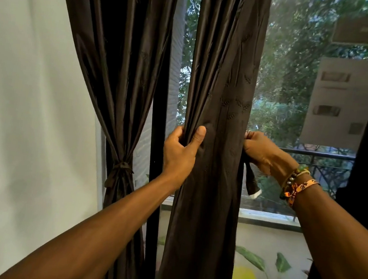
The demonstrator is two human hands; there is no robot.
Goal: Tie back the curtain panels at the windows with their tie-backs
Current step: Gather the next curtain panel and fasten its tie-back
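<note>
Flanking the curtain panel [219,111], our left grip [182,151] clamped its edge; our right grip [262,153] pinched the tie-back [251,183] opposite.

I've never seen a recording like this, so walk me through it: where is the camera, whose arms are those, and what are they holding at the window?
There is no machine here: a person wears one wide camera on the head, looking forward and down, so both arms are their own. The left hand has its fingers curled round a fold of the middle curtain. The right hand, bracelets at its wrist, grips a dark strap at that curtain's right edge; the strap's end hangs below the hand, and it is probably the tie-back. Farther left, another curtain is already gathered by a knotted tie. Behind is the window, with trees and a railing outside.
</note>
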